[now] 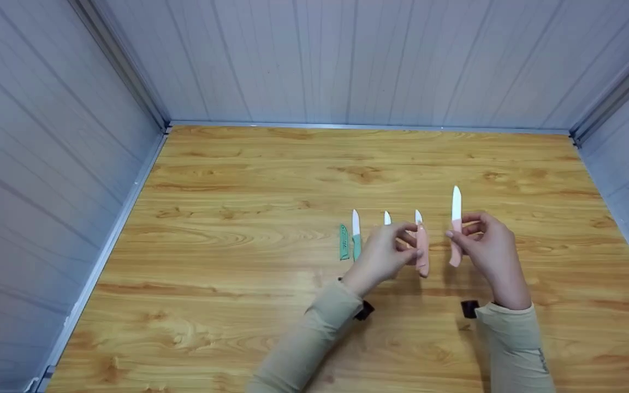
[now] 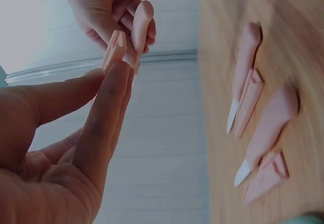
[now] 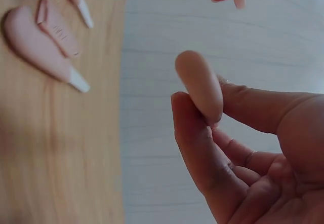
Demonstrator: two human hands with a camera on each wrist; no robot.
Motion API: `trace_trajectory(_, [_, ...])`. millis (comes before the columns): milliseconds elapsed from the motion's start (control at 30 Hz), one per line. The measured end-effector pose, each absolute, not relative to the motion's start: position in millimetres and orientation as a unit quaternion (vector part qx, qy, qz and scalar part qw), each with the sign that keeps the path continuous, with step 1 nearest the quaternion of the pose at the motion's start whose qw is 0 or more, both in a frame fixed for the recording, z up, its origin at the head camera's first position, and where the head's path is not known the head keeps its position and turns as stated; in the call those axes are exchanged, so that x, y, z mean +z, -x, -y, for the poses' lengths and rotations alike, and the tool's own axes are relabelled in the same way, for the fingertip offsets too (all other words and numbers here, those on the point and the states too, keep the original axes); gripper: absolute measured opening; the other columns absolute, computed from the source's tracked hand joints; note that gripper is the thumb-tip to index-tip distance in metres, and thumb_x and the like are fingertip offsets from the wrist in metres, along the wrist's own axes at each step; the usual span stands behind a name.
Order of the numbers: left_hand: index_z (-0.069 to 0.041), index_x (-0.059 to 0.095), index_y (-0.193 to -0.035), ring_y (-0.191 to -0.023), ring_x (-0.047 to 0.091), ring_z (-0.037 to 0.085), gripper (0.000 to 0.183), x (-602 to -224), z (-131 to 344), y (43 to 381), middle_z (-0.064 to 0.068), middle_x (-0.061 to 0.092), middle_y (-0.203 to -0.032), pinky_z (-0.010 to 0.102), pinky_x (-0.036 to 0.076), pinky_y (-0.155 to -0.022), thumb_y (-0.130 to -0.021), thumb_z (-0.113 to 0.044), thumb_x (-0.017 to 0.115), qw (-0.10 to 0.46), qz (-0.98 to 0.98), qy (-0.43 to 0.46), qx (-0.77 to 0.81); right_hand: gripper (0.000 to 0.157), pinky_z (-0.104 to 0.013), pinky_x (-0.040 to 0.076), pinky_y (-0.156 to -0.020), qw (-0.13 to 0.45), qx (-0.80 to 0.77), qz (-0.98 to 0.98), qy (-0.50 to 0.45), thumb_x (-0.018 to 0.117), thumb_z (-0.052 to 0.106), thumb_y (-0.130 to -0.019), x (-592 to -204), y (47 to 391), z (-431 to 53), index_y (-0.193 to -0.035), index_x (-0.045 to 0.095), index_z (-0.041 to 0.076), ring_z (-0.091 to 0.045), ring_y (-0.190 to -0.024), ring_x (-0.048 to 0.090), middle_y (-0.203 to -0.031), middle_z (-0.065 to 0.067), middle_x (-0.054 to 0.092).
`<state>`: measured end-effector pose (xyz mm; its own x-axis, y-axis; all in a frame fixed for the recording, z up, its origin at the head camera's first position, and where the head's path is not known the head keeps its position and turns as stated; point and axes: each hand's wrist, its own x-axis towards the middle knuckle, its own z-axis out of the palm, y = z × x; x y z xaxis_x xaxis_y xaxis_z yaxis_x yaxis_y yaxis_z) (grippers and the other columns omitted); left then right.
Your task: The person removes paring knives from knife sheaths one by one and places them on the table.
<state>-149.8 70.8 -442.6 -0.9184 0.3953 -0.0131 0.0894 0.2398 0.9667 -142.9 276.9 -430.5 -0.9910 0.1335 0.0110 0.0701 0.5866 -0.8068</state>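
My right hand [image 1: 489, 248] pinches a paring knife [image 1: 456, 221] by its pink handle, the white blade pointing away from me. In the right wrist view the handle's rounded butt [image 3: 200, 84] shows between thumb and fingers. To its left, my left hand [image 1: 383, 254] holds a pink knife sheath [image 2: 115, 49] between thumb and fingertips, raised off the table. Beneath and beside that hand lie two pink-handled knives [image 2: 271, 125] [image 2: 246, 59], each with a pink sheath [image 2: 266, 179] [image 2: 249, 102] alongside. The left hand partly hides them in the head view.
Left of the left hand, a green-handled knife [image 1: 356, 229] and its green sheath [image 1: 344, 242] lie side by side on the wooden table [image 1: 238, 180]. Pale panel walls [image 1: 325, 60] enclose the table at the back and both sides.
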Motion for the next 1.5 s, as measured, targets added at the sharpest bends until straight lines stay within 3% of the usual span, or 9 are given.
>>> trace_trajectory(400, [-0.003, 0.062, -0.122, -0.060, 0.059, 0.006, 0.040, -456, -128, 177, -0.006, 0.060, -0.074, 0.018, 0.048, -0.054, -0.084, -0.007, 0.074, 0.155, -0.834, -0.115, 0.516, 0.039, -0.025, 0.046, -0.051, -0.043, 0.381, 0.921, 0.064, 0.069, 0.019, -0.089, -454, 153, -305, -0.112, 0.057, -0.010, -0.014, -0.061, 0.058, -0.082, -0.015, 0.065])
trace_trajectory(700, [-0.001, 0.064, -0.118, -0.050, 0.050, 0.007, 0.035, -463, -147, 182, -0.005, 0.055, -0.063, 0.018, 0.042, -0.047, -0.084, -0.005, 0.072, 0.132, -0.880, -0.120, 0.440, 0.038, -0.025, 0.047, -0.051, -0.046, 0.397, 0.912, 0.088, 0.069, 0.018, -0.088, -466, 157, -311, -0.112, 0.056, -0.009, -0.016, -0.062, 0.060, -0.082, -0.014, 0.064])
trace_trajectory(800, [-0.002, 0.067, -0.105, -0.050, 0.050, 0.008, 0.023, -467, -154, 183, -0.004, 0.054, -0.061, 0.018, 0.043, -0.046, -0.082, -0.003, 0.071, 0.129, -0.886, -0.117, 0.429, 0.038, -0.025, 0.046, -0.052, -0.036, 0.385, 0.918, 0.087, 0.070, 0.018, -0.088, -469, 157, -312, -0.110, 0.057, -0.009, -0.014, -0.061, 0.058, -0.082, -0.014, 0.064])
trace_trajectory(900, [-0.006, 0.066, -0.082, -0.054, 0.052, 0.010, 0.007, -473, -159, 185, -0.003, 0.053, -0.061, 0.018, 0.042, -0.047, -0.080, -0.002, 0.071, 0.116, -0.901, -0.122, 0.401, 0.037, -0.026, 0.045, -0.053, -0.027, 0.373, 0.924, 0.084, 0.070, 0.018, -0.087, -472, 157, -313, -0.108, 0.058, -0.009, -0.013, -0.061, 0.056, -0.082, -0.014, 0.064])
trace_trajectory(1033, [-0.011, 0.057, -0.062, -0.059, 0.053, 0.011, 0.023, -479, -163, 186, -0.004, 0.053, -0.061, 0.018, 0.040, -0.051, -0.077, -0.003, 0.072, 0.098, -0.919, -0.137, 0.356, 0.036, -0.026, 0.044, -0.054, -0.025, 0.370, 0.925, 0.085, 0.071, 0.018, -0.087, -475, 158, -312, -0.106, 0.059, -0.009, -0.012, -0.062, 0.056, -0.082, -0.014, 0.064])
trace_trajectory(1267, [-0.012, 0.060, -0.054, -0.048, 0.049, 0.009, 0.026, -484, -168, 187, -0.006, 0.050, -0.049, 0.016, 0.038, -0.047, -0.074, 0.003, 0.067, 0.107, -0.911, -0.145, 0.370, 0.036, -0.027, 0.045, -0.057, -0.050, 0.371, 0.922, 0.097, 0.070, 0.019, -0.087, -477, 159, -309, -0.106, 0.059, -0.009, -0.013, -0.063, 0.057, -0.085, -0.015, 0.065])
trace_trajectory(1500, [-0.014, 0.056, -0.050, -0.045, 0.046, 0.008, 0.031, -485, -172, 189, -0.008, 0.047, -0.046, 0.018, 0.036, -0.043, -0.077, -0.002, 0.067, 0.068, -0.922, -0.143, 0.353, 0.035, -0.031, 0.045, -0.061, -0.040, 0.365, 0.926, 0.087, 0.071, 0.019, -0.085, -480, 158, -309, -0.105, 0.060, -0.008, -0.015, -0.065, 0.058, -0.083, -0.014, 0.066])
